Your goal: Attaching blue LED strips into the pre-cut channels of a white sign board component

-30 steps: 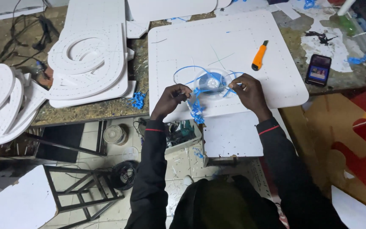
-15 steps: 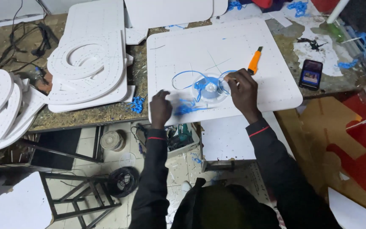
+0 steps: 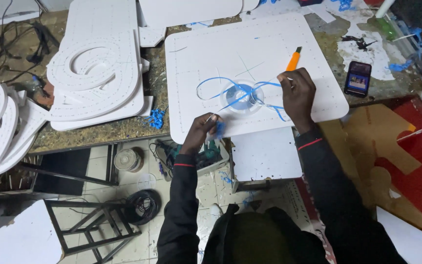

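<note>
1. A white board (image 3: 250, 54) lies flat on the workbench (image 3: 94, 129), giving both hands a firm surface.
2. The left hand (image 3: 205, 129) pinches the blue strip's (image 3: 235, 95) loose end at the board's near edge.
3. The right hand (image 3: 296, 93) is closed on the strip beside a clear spool (image 3: 242, 98) mid-board, keeping it taut.
4. An orange knife (image 3: 294, 59) lies just beyond.

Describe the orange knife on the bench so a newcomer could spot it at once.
Find the big white square board with rounded corners on the workbench. Near its right side, just above the right hand, lies the knife, a slim orange handle tilted slightly. It is the only orange thing there; the phone to its right is dark, and the strips on the board are blue.
</note>
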